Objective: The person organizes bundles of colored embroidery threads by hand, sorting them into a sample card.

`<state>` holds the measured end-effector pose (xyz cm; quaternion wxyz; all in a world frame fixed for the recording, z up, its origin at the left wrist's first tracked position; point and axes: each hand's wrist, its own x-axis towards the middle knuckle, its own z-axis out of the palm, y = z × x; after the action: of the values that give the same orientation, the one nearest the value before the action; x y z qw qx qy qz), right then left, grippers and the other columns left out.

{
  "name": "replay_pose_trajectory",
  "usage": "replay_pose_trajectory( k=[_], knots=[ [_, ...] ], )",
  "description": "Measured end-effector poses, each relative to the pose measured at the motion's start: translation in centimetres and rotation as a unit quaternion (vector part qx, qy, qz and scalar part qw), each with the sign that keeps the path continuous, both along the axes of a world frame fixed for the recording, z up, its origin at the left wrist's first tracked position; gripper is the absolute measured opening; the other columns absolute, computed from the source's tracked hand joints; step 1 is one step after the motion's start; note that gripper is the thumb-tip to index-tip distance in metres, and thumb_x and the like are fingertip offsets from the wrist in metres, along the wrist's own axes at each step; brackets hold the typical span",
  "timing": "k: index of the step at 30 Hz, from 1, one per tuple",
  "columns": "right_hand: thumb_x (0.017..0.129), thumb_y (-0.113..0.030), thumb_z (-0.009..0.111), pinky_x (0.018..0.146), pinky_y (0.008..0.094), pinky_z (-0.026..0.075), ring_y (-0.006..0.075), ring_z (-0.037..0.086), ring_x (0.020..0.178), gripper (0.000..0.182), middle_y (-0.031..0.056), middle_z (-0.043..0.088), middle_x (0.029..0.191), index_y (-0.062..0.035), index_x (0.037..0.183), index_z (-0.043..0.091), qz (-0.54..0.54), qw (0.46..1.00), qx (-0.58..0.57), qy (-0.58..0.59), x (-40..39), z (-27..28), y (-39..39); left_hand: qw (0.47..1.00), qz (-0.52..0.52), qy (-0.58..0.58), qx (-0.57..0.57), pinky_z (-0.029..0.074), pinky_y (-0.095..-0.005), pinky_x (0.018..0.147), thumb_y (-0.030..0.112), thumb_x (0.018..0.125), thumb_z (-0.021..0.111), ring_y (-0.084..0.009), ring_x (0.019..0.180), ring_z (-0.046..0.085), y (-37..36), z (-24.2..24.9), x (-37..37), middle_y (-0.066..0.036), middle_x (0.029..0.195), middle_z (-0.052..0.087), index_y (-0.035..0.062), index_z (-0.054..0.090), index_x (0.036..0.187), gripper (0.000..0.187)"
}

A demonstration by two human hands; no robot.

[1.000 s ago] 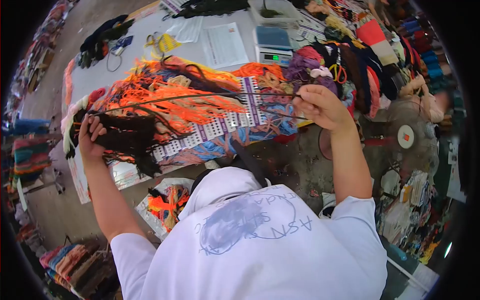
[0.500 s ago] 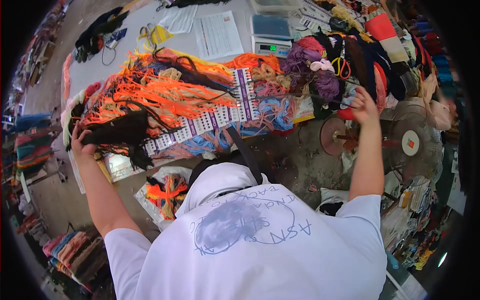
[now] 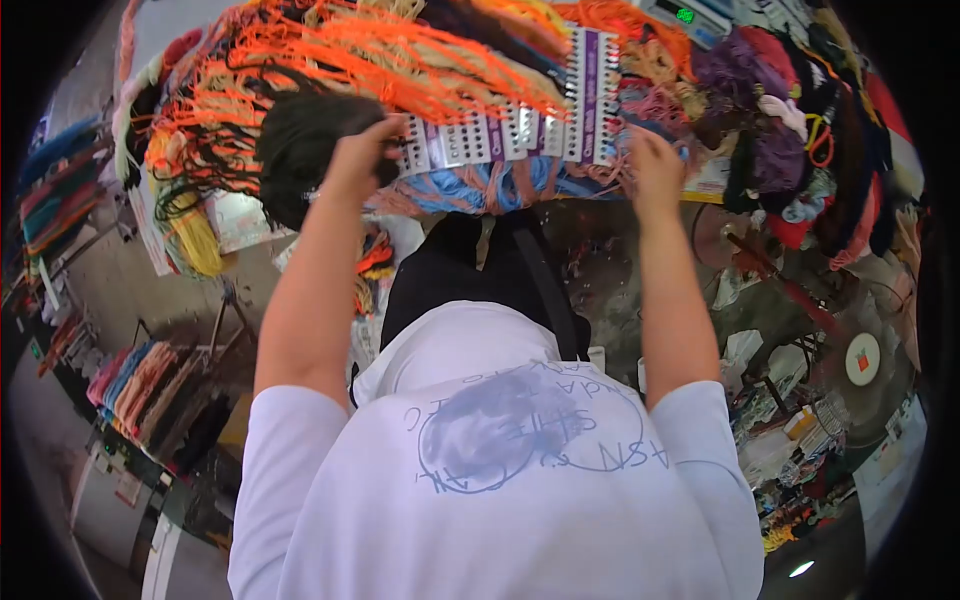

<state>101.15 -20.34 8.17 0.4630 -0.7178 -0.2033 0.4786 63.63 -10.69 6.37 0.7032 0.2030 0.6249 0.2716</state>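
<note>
My left hand (image 3: 365, 160) is closed on the near end of a black yarn bundle (image 3: 305, 145), which spreads out to the left, blurred by motion. My right hand (image 3: 655, 170) is at the right end of the cards, fingers drawn together; what lies between them is too blurred to make out. White punched thread cards with purple labels (image 3: 480, 140) lie between the two hands. Bright orange yarn (image 3: 400, 65) is heaped just beyond them. Blue and pink yarn (image 3: 460, 188) runs along the near table edge, under the cards.
A scale with a green display (image 3: 685, 18) stands at the back right. Purple yarn (image 3: 765, 75) and yellow-handled scissors (image 3: 820, 140) lie on the right. Pale yellow yarn (image 3: 195, 235) hangs at the left corner. A fan (image 3: 862, 358) stands low on the right.
My right hand has come in from far right to the card's right end. My left hand has moved right with the black yarn. The view has tilted down, so the table sits higher.
</note>
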Motion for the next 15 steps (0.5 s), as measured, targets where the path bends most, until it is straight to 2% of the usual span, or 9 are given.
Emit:
replay_pose_trajectory(
  k=[1, 2, 5, 7, 10, 11, 12, 14, 15],
  knots=[
    [0.086, -0.015, 0.059, 0.057, 0.0275, 0.048, 0.0113, 0.059, 0.067, 0.019, 0.0055, 0.065, 0.081, -0.0016, 0.098, 0.066, 0.027, 0.994, -0.073, -0.082, -3.5, -1.2, 1.4, 0.998, -0.022, 0.065, 0.013, 0.042, -0.0224, 0.050, 0.011, 0.080, 0.065, -0.0100, 0.055, 0.052, -1.2, -0.7, 2.2, -0.005, 0.080, 0.063, 0.0027, 0.063, 0.095, 0.017],
    [0.083, -0.016, 0.060, 0.060, 0.0304, 0.048, 0.0162, 0.062, 0.070, 0.020, 0.0100, 0.066, 0.078, -0.0019, 0.096, 0.066, 0.058, 0.987, -0.012, -0.150, -5.1, -5.9, 1.3, 0.993, -0.049, 0.101, -0.023, 0.041, -0.0237, 0.049, 0.010, 0.079, 0.066, -0.0111, 0.050, 0.050, -1.9, -1.6, 3.4, -0.004, 0.077, 0.062, 0.0034, 0.064, 0.094, 0.017],
    [0.081, -0.010, 0.056, 0.068, 0.0382, 0.049, 0.0297, 0.063, 0.077, 0.038, 0.0173, 0.063, 0.086, -0.0019, 0.117, 0.051, 0.196, 0.929, -0.039, -0.310, -9.7, -4.5, 1.6, 0.984, -0.049, 0.171, -0.031, 0.038, -0.0247, 0.048, 0.013, 0.077, 0.069, -0.0116, 0.048, 0.049, -3.3, -3.6, 5.6, -0.002, 0.073, 0.061, 0.0037, 0.066, 0.091, 0.018],
    [0.078, -0.008, 0.056, 0.071, 0.0413, 0.048, 0.0321, 0.062, 0.080, 0.048, 0.0188, 0.061, 0.093, -0.0009, 0.123, 0.041, 0.214, 0.903, -0.013, -0.373, -9.9, -3.2, 1.0, 0.976, -0.075, 0.202, -0.018, 0.039, -0.0256, 0.047, 0.014, 0.074, 0.072, -0.0111, 0.049, 0.050, -3.5, -4.2, 6.1, -0.003, 0.070, 0.061, 0.0036, 0.066, 0.089, 0.019],
    [0.075, -0.006, 0.058, 0.075, 0.0398, 0.047, 0.0309, 0.061, 0.081, 0.048, 0.0182, 0.061, 0.090, 0.0021, 0.119, 0.043, 0.161, 0.882, -0.084, -0.434, -6.1, -5.2, -1.2, 0.967, -0.124, 0.224, 0.000, 0.039, -0.0267, 0.047, 0.015, 0.073, 0.074, -0.0113, 0.049, 0.050, -3.1, -6.8, 5.8, -0.004, 0.068, 0.061, 0.0012, 0.066, 0.087, 0.021],
    [0.074, -0.007, 0.063, 0.063, 0.0350, 0.047, 0.0262, 0.062, 0.073, 0.039, 0.0138, 0.061, 0.081, 0.0043, 0.110, 0.050, 0.117, 0.893, -0.136, -0.413, -4.8, -5.8, -1.7, 0.967, -0.128, 0.219, 0.014, 0.039, -0.0271, 0.047, 0.015, 0.073, 0.074, -0.0115, 0.049, 0.051, -3.1, -7.3, 5.9, -0.004, 0.068, 0.061, -0.0001, 0.066, 0.087, 0.022],
    [0.075, -0.007, 0.064, 0.057, 0.0312, 0.045, 0.0216, 0.059, 0.067, 0.031, 0.0110, 0.061, 0.076, 0.0039, 0.102, 0.053, 0.039, 0.958, -0.164, -0.230, -3.9, -5.6, -1.8, 0.962, -0.144, 0.230, -0.032, 0.038, -0.0276, 0.048, 0.014, 0.075, 0.072, -0.0116, 0.049, 0.050, -2.6, -5.8, 6.2, -0.005, 0.067, 0.060, -0.0026, 0.064, 0.086, 0.021],
    [0.080, -0.006, 0.065, 0.043, 0.0222, 0.036, 0.0095, 0.050, 0.053, 0.011, 0.0057, 0.059, 0.070, 0.0017, 0.085, 0.059, -0.063, 0.975, -0.160, 0.144, -2.5, -5.6, -1.8, 0.980, -0.107, 0.165, -0.038, 0.038, -0.0277, 0.050, 0.013, 0.076, 0.070, -0.0117, 0.050, 0.050, -2.5, -5.8, 5.9, -0.006, 0.065, 0.059, -0.0037, 0.064, 0.083, 0.019],
    [0.080, -0.006, 0.065, 0.043, 0.0222, 0.036, 0.0095, 0.050, 0.053, 0.011, 0.0057, 0.059, 0.070, 0.0017, 0.085, 0.059, -0.061, 0.975, -0.160, 0.145, -3.4, -4.5, -1.1, 0.981, -0.091, 0.162, -0.058, 0.038, -0.0274, 0.051, 0.011, 0.076, 0.068, -0.0119, 0.050, 0.049, -2.3, -5.0, 5.9, -0.005, 0.064, 0.058, -0.0036, 0.063, 0.080, 0.016]
  ],
)
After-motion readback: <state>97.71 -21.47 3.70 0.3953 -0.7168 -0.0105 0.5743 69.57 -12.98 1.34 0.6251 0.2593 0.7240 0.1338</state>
